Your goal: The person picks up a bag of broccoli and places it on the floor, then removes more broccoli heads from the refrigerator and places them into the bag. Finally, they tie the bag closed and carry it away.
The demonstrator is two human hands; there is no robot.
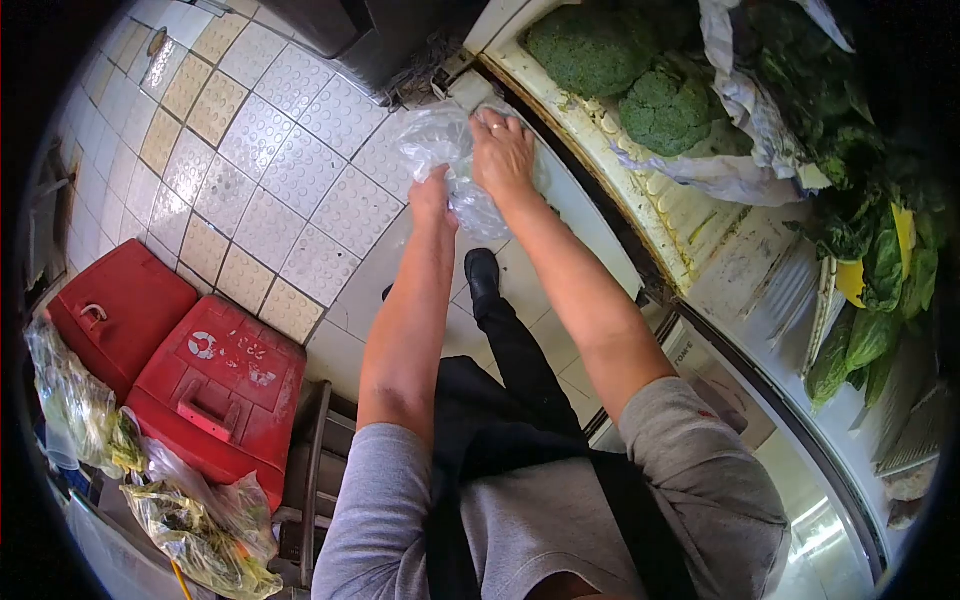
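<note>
Both my arms reach forward to a crumpled clear plastic bag (425, 140) beside the white edge of the vegetable case. My left hand (433, 198) is closed on the near left side of the bag. On the bag's right side lies my right hand (503, 155), a ring on one finger, its fingers bent over the plastic. What the bag holds, if anything, I cannot make out.
Broccoli heads (663, 108) and leafy greens (880, 270) fill the case at right. Two red lidded bins (215, 390) stand at left, with bagged vegetables (195, 535) near them. A dark bin (350, 40) stands ahead on the tiled floor (270, 150).
</note>
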